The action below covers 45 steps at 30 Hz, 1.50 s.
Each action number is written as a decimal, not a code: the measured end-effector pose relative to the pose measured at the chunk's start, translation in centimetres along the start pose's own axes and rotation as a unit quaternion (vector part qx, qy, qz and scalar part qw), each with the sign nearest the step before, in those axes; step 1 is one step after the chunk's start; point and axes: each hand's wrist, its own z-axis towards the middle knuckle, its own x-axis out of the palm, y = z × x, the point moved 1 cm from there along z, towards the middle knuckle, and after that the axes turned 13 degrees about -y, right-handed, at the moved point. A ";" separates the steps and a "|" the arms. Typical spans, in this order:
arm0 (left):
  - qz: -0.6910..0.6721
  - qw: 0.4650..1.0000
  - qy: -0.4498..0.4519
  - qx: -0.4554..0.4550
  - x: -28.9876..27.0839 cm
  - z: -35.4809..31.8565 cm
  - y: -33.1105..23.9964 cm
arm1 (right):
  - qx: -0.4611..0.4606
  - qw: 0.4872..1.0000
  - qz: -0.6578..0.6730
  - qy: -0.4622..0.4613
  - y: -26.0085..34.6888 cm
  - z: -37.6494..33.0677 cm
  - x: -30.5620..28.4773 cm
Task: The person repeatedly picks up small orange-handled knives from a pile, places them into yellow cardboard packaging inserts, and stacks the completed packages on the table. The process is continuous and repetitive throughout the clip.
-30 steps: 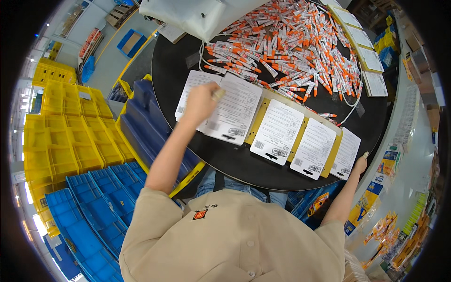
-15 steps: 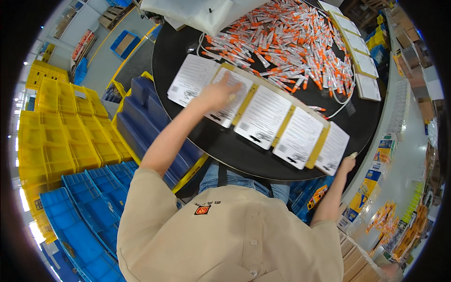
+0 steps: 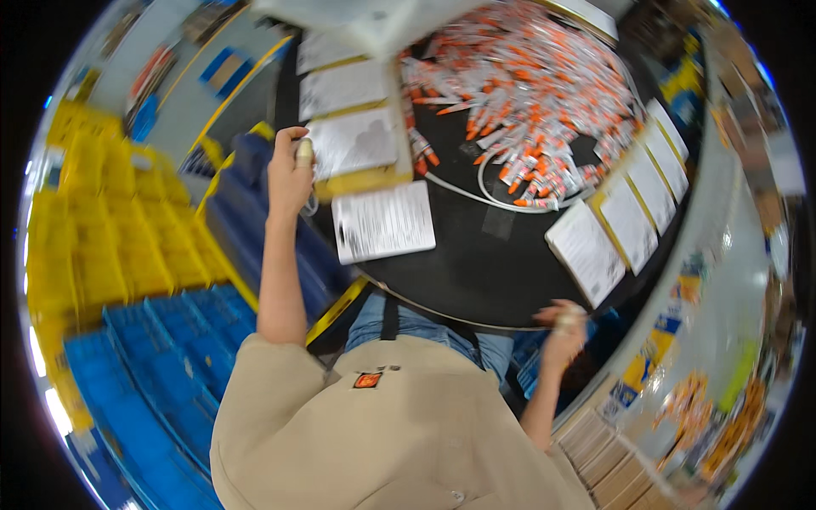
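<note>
On the round black tabletop [image 3: 476, 285], a yellow card holder [image 3: 361, 184] lies at the left, running near to far; at its near end sits a white printed card [image 3: 384, 223], long axis left to right. The card is near and right of the left hand [image 3: 291, 174] — the closer hand, its grip bent beside the holder, clenched or not I cannot tell. The right hand [image 3: 563, 331], blurred by the near edge, looks released and empty.
</note>
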 end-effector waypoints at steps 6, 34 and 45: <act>-0.041 0.990 -0.108 -0.075 -8.7 -3.5 12.2 | 0.035 0.849 -0.398 -0.344 -6.9 18.6 -6.5; 0.429 0.867 -0.065 0.246 -5.5 -3.5 19.4 | -0.339 0.825 -0.446 0.079 4.9 2.3 4.8; 0.427 0.880 -0.041 0.205 -5.8 -5.6 17.3 | -0.509 0.823 -0.201 0.154 7.2 -1.7 16.5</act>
